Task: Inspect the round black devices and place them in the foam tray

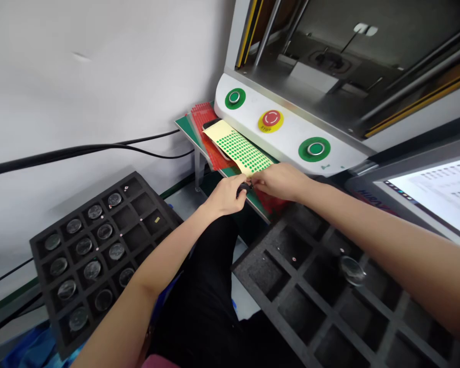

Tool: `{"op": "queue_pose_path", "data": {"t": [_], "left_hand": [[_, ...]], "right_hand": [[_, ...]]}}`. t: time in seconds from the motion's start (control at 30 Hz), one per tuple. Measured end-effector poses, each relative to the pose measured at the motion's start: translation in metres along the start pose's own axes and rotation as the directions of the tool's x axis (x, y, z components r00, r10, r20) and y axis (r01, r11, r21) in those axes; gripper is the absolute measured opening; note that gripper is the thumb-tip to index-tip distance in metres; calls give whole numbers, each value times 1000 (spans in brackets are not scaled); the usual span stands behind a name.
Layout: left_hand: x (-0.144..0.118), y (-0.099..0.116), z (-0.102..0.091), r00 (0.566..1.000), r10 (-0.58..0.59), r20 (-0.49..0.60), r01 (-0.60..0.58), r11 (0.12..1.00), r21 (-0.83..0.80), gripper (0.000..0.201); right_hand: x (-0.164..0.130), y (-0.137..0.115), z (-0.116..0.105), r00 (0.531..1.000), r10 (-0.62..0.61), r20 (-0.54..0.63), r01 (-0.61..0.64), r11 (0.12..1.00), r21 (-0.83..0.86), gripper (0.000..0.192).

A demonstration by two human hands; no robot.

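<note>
A narrow green shelf (187, 129) juts from a white machine (287, 134) beside a pale wall (99, 76), with black foam trays (99, 245) on either side. Both arms reach forward: the left hand (226, 195) pinches a small dark part (244, 188), and the right hand (279, 181) meets it with pinched fingertips. They work at the shelf's near edge, just below the yellow sticker sheet (235, 148).

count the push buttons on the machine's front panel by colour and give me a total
Green push buttons: 2, one at the panel's left end and one at its right end
Red stop button: 1, on a yellow ring between them
Total: 3
</note>
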State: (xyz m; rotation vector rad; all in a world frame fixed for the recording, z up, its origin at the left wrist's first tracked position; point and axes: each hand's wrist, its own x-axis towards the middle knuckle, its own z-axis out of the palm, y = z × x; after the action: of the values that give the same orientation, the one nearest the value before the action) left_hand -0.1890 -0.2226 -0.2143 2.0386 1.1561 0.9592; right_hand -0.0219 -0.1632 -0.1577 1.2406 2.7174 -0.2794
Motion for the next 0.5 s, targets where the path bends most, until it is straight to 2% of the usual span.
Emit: {"op": "queue_pose_path", "data": {"t": [0.1, 0.17, 0.23, 0.3, 0.33, 0.37, 0.43, 0.47, 0.5], "left_hand": [[2, 2, -4, 1000, -25, -3, 25, 999, -26, 22], [1, 9, -10, 1000, -26, -9, 25, 997, -74, 20], [-4, 25, -18, 999, -22, -37, 16, 990, -140, 17], [-14, 51, -26, 996, -16, -87, -3, 977, -214, 20], [-20, 68, -29, 994, -18, -112, -13, 963, -270, 22], [-27, 85, -31, 991, -23, -129, -23, 939, -344, 22], [-41, 119, -32, 990, -50, -133, -32, 833, -553, 19], [-48, 134, -31, 991, -54, -123, -37, 772, -634, 19], [-56, 148, -29, 993, -55, -108, -36, 715, -699, 19]], "right_hand": [[-8, -4, -17, 996, 57, -70, -53, 997, 60, 9], [-29, -9, -33, 982, 118, -147, -100, 987, 129, 9], [-66, -21, -47, 956, 180, -232, -129, 967, 218, 11], [-117, -43, -54, 912, 249, -325, -139, 935, 326, 17], [-145, -56, -53, 855, 314, -414, -93, 876, 473, 18], [-173, -71, -50, 805, 389, -449, -74, 816, 573, 18], [-224, -103, -37, 741, 484, -465, -60, 737, 673, 15], [-245, -118, -29, 709, 530, -465, 3, 658, 753, 10], [-261, -132, -22, 701, 551, -452, 130, 525, 841, 9]]}}
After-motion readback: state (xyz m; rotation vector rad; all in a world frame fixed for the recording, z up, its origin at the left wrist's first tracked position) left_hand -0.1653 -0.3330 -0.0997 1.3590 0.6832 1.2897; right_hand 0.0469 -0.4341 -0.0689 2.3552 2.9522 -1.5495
